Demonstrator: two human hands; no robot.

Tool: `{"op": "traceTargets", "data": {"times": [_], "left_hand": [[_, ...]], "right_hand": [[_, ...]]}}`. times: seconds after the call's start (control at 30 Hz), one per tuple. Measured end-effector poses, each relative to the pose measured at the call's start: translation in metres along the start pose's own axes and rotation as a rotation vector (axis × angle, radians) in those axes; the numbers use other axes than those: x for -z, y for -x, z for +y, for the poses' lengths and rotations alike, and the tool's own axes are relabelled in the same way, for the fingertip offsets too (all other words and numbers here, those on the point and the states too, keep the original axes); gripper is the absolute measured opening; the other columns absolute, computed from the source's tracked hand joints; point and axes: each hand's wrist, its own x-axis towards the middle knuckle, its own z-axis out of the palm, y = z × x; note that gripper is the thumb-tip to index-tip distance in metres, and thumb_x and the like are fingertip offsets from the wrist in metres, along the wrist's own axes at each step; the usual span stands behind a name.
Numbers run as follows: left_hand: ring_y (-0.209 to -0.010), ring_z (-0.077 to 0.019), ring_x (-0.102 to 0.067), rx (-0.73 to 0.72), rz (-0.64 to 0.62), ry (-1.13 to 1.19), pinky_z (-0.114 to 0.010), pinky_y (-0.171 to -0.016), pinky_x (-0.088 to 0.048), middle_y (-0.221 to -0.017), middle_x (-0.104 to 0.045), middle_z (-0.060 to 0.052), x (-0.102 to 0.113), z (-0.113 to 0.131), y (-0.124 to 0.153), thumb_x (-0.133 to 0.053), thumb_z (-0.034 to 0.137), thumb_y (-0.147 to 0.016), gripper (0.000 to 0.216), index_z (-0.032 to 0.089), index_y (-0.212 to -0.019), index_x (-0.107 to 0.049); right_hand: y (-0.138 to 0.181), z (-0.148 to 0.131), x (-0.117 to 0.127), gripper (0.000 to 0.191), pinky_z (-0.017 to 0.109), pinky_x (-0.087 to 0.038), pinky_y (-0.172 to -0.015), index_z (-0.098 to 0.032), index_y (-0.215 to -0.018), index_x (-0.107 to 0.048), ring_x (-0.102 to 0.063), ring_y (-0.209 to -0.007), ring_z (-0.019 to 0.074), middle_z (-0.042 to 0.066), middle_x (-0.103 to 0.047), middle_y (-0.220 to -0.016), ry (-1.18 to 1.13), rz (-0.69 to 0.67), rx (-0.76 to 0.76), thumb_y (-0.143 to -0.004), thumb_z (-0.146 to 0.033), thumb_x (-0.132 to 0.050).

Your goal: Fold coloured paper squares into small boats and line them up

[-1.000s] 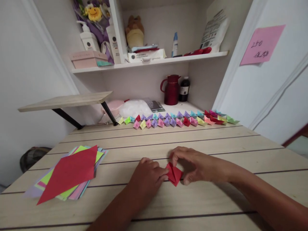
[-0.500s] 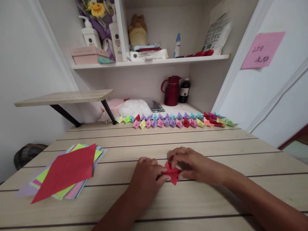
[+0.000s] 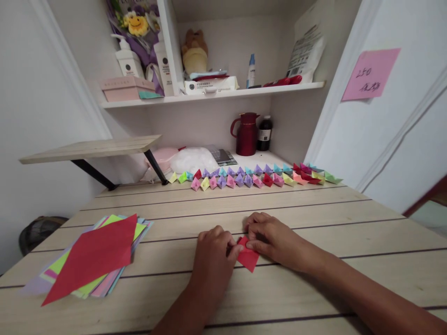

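Red folded paper lay flat on the wooden surface, pinched at its left corner by my left hand and pressed at its top edge by my right hand. Coloured sheets sat stacked well left; finished paper boats lined the far edge.

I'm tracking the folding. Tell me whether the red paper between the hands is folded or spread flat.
Folded. The red paper is a small compact shape pressed on the table by the left hand and right hand, unlike the full red sheet on the stack.
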Motion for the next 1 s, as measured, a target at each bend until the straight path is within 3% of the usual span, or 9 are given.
{"op": "traceTargets", "data": {"times": [0.2,0.4,0.6,0.83,1.0], "left_hand": [[-0.079,-0.0186,-0.054,0.001,0.000,-0.157,-0.034,-0.072,-0.036,-0.080,-0.057,-0.002,0.001,0.000,-0.001,-0.063,0.024,-0.079,0.018,0.018,-0.065,-0.053],[-0.084,-0.0199,-0.053,0.019,-0.021,-0.184,-0.036,-0.076,-0.038,-0.088,-0.056,-0.003,0.002,0.003,-0.001,-0.064,0.025,-0.080,0.012,0.019,-0.075,-0.055],[-0.093,-0.0228,-0.051,-0.016,-0.027,-0.137,-0.040,-0.083,-0.038,-0.098,-0.057,-0.003,0.001,0.000,0.002,-0.070,0.036,-0.076,0.024,0.021,-0.091,-0.057],[-0.100,-0.0235,-0.051,0.013,0.015,-0.031,-0.041,-0.089,-0.036,-0.104,-0.057,-0.003,-0.002,-0.003,0.003,-0.080,0.033,-0.065,0.033,0.022,-0.087,-0.058],[-0.110,-0.0241,-0.050,-0.008,0.037,0.080,-0.043,-0.094,-0.033,-0.112,-0.058,-0.004,-0.007,-0.008,0.002,-0.082,0.027,-0.062,0.027,0.021,-0.075,-0.060]], "right_hand": [[-0.002,0.001,-0.006,0.009,0.030,-0.044,-0.074,-0.021,-0.074,-0.056,-0.055,-0.084,0.0198,0.003,-0.059,-0.087,0.060,0.022,-0.074,-0.078,-0.024,-0.064],[-0.001,0.003,-0.010,0.031,0.034,-0.044,-0.085,-0.024,-0.108,-0.059,-0.056,-0.098,0.0224,0.006,-0.060,-0.106,0.012,0.046,-0.077,-0.077,-0.019,-0.063],[-0.005,-0.001,-0.014,0.022,0.035,-0.042,-0.085,-0.022,-0.090,-0.063,-0.056,-0.096,0.0217,0.004,-0.063,-0.097,-0.075,0.049,-0.073,-0.072,-0.009,-0.060],[-0.005,0.000,-0.007,0.020,0.031,-0.043,-0.079,-0.020,-0.084,-0.063,-0.055,-0.088,0.0196,0.003,-0.062,-0.091,-0.253,0.003,-0.109,-0.067,-0.009,-0.061],[-0.003,0.004,-0.006,0.016,0.024,-0.040,-0.062,-0.019,-0.082,-0.059,-0.049,-0.069,0.0136,-0.002,-0.056,-0.078,-0.391,-0.054,-0.145,-0.069,-0.011,-0.060]]}}
